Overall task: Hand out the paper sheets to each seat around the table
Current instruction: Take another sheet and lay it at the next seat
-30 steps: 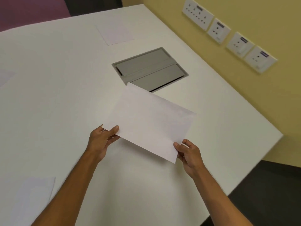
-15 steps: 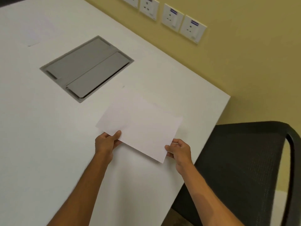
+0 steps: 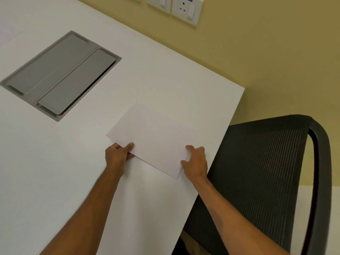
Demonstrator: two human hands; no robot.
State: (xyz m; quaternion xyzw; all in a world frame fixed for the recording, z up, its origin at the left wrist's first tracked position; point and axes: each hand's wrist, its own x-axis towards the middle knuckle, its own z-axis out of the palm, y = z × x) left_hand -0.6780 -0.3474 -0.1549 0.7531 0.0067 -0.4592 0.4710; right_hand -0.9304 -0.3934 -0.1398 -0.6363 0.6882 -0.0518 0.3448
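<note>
A blank white paper sheet (image 3: 152, 137) lies flat or nearly flat on the white table (image 3: 55, 172), close to the table's right edge and beside a black mesh chair (image 3: 261, 172). My left hand (image 3: 117, 153) pinches the sheet's near left edge, thumb on top. My right hand (image 3: 196, 162) rests with spread fingers on the sheet's near right corner. Another sheet (image 3: 7, 34) shows faintly at the far left of the table.
A grey cable hatch (image 3: 58, 74) is set into the table top to the left of the sheet. The yellow wall (image 3: 266, 52) with white sockets (image 3: 186, 10) runs along the table's far side. The chair stands tucked against the right edge.
The view swung right, so the chair came into sight. The sheet went from held above the table down to its surface near the right edge. My right hand's fingers spread over the corner.
</note>
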